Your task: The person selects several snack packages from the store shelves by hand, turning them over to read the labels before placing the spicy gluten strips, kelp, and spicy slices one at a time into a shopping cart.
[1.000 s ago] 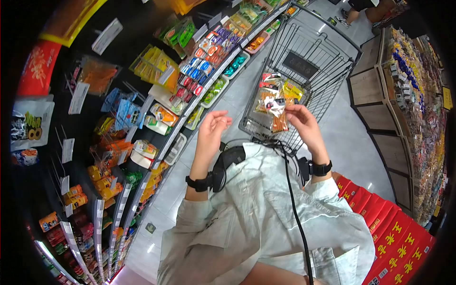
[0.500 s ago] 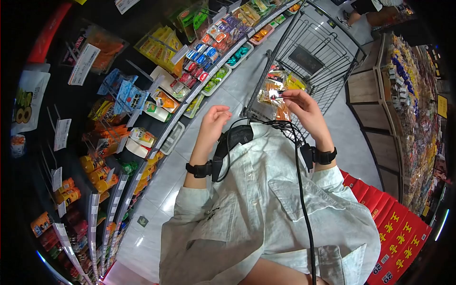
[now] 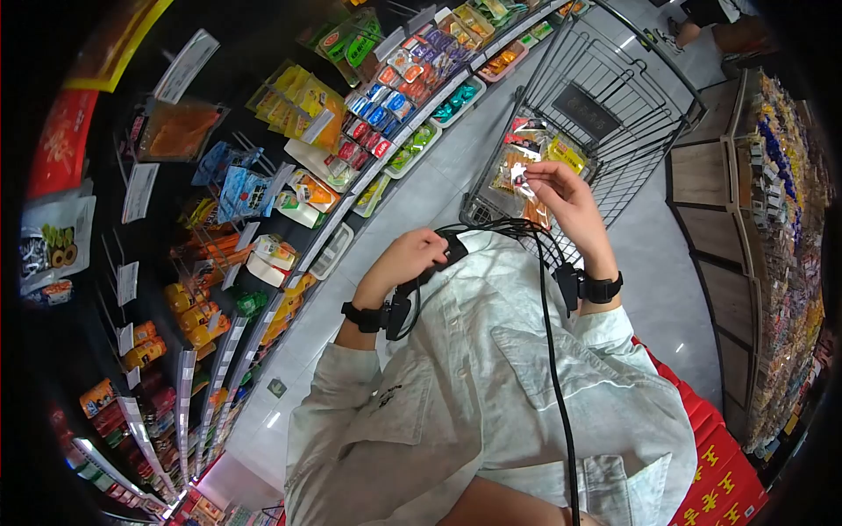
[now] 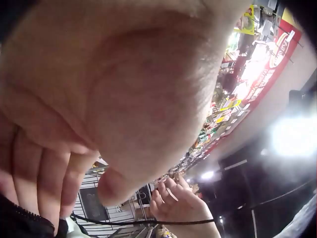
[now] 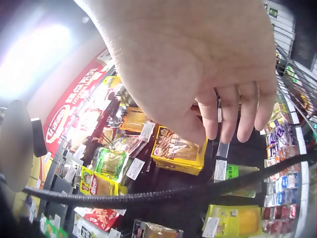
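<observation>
My left hand [image 3: 408,259] is drawn in at the chest, its fingertips right at a black bag [image 3: 454,249] worn there. In the left wrist view its fingers [image 4: 49,173] reach down to a black zipped edge [image 4: 29,218]. My right hand [image 3: 568,203] hangs loosely bent in front of the body, overlapping the cart's packets in the head view, with nothing between thumb and fingers in the right wrist view. Below it, clear and yellow snack packets [image 3: 529,167] lie in a wire shopping cart [image 3: 636,145].
A shelf of hanging packets and drinks curves along the left, with small wrapped snacks [image 3: 386,105] in trays. Wooden bins [image 3: 702,228] of packets stand right, red boxes [image 3: 719,456] behind. Black cables [image 3: 557,368] run down the shirt. Another person's leg [image 3: 737,37] shows far right.
My left hand has moved from beside the cart's near end in to the black bag at the chest. The right hand stays in front, fingers still loosely bent.
</observation>
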The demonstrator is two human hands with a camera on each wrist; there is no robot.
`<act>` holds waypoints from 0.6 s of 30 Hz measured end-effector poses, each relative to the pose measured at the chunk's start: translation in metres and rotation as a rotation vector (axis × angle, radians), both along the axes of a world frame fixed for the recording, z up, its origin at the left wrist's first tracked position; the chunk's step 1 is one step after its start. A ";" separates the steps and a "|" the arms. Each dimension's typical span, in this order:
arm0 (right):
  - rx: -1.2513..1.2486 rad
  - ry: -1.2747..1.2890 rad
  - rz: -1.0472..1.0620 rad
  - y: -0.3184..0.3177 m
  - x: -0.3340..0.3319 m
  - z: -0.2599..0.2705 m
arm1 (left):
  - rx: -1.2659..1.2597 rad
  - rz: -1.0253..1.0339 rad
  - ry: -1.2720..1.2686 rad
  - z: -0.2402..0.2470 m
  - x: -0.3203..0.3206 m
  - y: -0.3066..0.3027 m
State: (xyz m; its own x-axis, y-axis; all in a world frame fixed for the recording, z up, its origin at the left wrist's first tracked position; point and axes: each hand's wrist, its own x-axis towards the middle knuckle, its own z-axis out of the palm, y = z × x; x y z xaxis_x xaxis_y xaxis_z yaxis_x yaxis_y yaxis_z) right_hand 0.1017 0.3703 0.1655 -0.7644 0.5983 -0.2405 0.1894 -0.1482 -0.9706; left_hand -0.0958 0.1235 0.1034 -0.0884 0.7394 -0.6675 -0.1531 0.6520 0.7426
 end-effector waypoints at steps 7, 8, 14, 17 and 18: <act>-0.052 0.002 0.034 0.045 0.009 -0.024 | -0.050 -0.109 0.044 0.001 0.029 0.014; -0.054 -0.019 0.044 0.050 0.007 -0.021 | -0.063 -0.066 0.031 0.008 0.030 0.017; -0.059 -0.047 0.098 0.060 -0.010 -0.023 | 0.055 0.176 0.172 -0.003 0.027 0.015; -0.079 -0.041 0.112 0.052 -0.026 -0.016 | 0.127 0.265 0.117 -0.001 0.019 0.015; -0.071 -0.046 0.116 0.049 -0.031 -0.014 | 0.146 0.284 0.109 -0.001 0.016 0.015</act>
